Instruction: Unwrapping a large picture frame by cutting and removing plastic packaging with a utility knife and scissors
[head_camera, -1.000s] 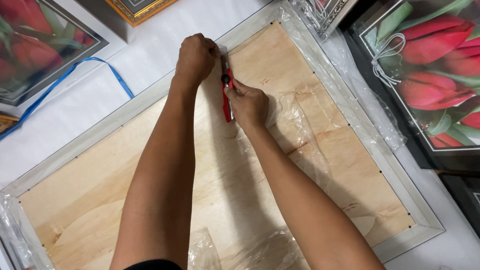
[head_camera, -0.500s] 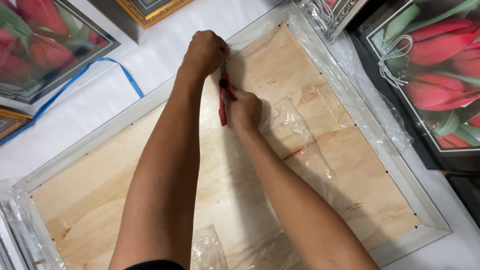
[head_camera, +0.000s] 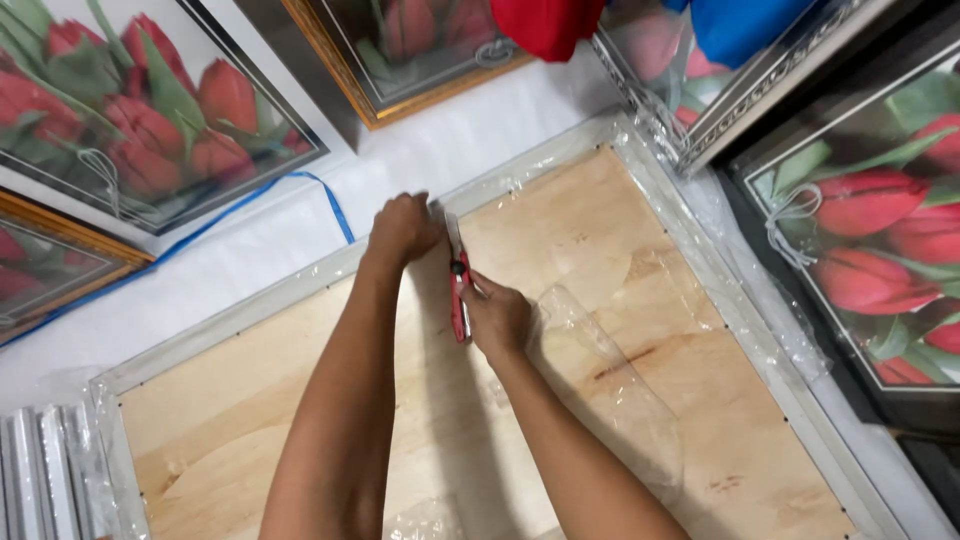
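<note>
A red utility knife lies gripped in the right hand, its blade pointing at the far edge of a wooden backing board set in a pale frame. The left hand is clenched on that edge (what it pinches is hidden). Loose clear plastic wrap covers the board. Tulip pictures surround it, cut off by the view.

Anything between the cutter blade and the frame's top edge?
Nothing visible. The red cutter in the right hand has its blade at the plastic wrap near the pale frame. The left hand presses just left of it.
</note>
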